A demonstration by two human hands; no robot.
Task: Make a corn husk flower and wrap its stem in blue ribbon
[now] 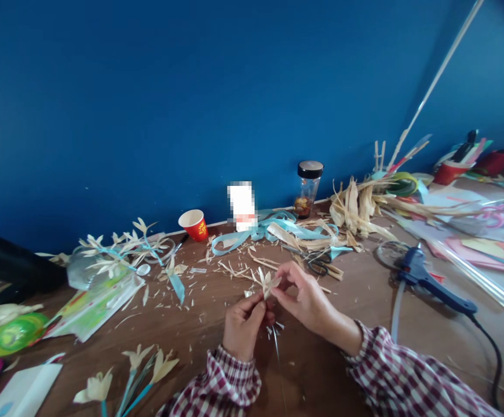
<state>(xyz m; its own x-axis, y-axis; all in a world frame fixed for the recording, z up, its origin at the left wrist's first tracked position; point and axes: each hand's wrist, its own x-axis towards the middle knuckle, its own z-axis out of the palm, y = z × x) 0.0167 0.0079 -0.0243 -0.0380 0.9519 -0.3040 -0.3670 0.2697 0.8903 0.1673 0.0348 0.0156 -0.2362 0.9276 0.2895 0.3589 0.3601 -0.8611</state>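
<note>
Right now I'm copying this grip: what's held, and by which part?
A pale flower: the left hand pinches its base; the right hand is at its petals, grip unclear.

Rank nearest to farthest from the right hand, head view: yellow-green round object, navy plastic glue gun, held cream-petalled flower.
1. Held cream flower, at right hand.
2. Navy glue gun, to its right.
3. Yellow-green round object, far left.

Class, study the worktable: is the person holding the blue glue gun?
No, the glue gun lies on the table, while the left hand and right hand hold a pale flower.
</note>
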